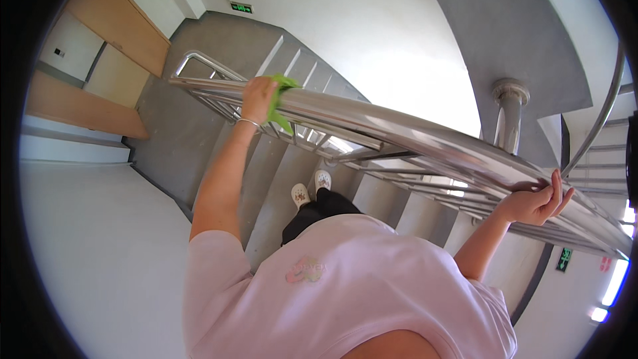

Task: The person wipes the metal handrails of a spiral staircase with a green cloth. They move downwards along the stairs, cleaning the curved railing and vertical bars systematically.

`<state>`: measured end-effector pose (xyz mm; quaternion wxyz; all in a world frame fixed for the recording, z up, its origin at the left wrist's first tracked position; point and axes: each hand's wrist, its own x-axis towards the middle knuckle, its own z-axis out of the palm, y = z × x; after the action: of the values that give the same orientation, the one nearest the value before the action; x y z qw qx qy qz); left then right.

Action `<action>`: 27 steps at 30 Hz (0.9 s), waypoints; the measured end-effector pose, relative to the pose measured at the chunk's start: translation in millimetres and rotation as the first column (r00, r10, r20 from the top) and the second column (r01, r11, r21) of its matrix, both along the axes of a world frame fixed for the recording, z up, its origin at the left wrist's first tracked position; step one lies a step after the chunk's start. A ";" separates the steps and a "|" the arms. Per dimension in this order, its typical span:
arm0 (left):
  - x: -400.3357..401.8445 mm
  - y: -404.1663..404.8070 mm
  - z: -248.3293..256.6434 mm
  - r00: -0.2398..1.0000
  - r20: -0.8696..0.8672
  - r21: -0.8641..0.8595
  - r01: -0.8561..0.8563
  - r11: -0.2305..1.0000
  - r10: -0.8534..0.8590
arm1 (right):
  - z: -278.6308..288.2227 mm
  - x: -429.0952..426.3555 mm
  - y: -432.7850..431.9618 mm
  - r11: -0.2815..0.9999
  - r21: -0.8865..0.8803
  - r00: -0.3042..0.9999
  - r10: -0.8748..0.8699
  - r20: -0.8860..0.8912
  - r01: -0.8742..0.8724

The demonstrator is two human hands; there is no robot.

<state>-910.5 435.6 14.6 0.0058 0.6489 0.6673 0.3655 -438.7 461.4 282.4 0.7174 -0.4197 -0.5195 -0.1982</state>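
My left hand (pixel 257 98) presses a bright green cloth (pixel 281 94) around the shiny metal handrail (pixel 344 107) of a staircase. Part of the cloth hangs below the rail, and my fingers are partly hidden behind my hand and the rail. Over on the right, my right hand (pixel 534 203) is at the same handrail, farther along it. Its fingers are spread and slightly curled, with nothing in them. Whether its back touches the metal I cannot tell. Metal bars (pixel 398 174) run beneath the handrail.
I stand on grey stairs (pixel 269 179) in white clogs (pixel 300 194). The steps lead to a landing (pixel 174 104) beside an open wooden door (pixel 119 15). A white wall (pixel 99 209) rises at left. Another flight (pixel 294 65) lies beyond the railing, near a metal post (pixel 509 124).
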 end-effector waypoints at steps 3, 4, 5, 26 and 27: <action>-35.3 -4.4 -34.1 0.964 -0.178 0.093 -0.186 0.978 0.200 | -2.3 -2.5 0.2 0.999 0.023 1.000 0.025 -0.010 -0.025; -23.8 -2.9 -27.2 0.955 -0.107 -0.056 -0.282 0.958 0.276 | -3.7 -3.7 0.0 1.000 0.019 1.000 0.022 0.001 -0.022; -8.9 -2.1 -21.5 0.931 -0.048 -0.209 -0.363 0.908 0.362 | -5.3 -5.0 0.1 1.000 0.014 1.000 0.021 0.010 -0.021; 73.4 -4.1 67.9 0.998 -0.045 0.069 0.047 0.997 -0.044 | -7.1 2.1 3.4 0.999 0.021 0.999 0.035 -0.025 -0.034; 63.7 -6.6 69.3 0.998 -0.043 0.068 0.053 0.996 -0.050 | -7.2 4.6 3.5 0.998 0.044 0.999 0.035 0.027 -0.036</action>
<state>-846.8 428.9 83.9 -0.0207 0.6732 0.6373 0.3745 -434.2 464.9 275.2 0.7232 -0.3917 -0.5316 -0.2022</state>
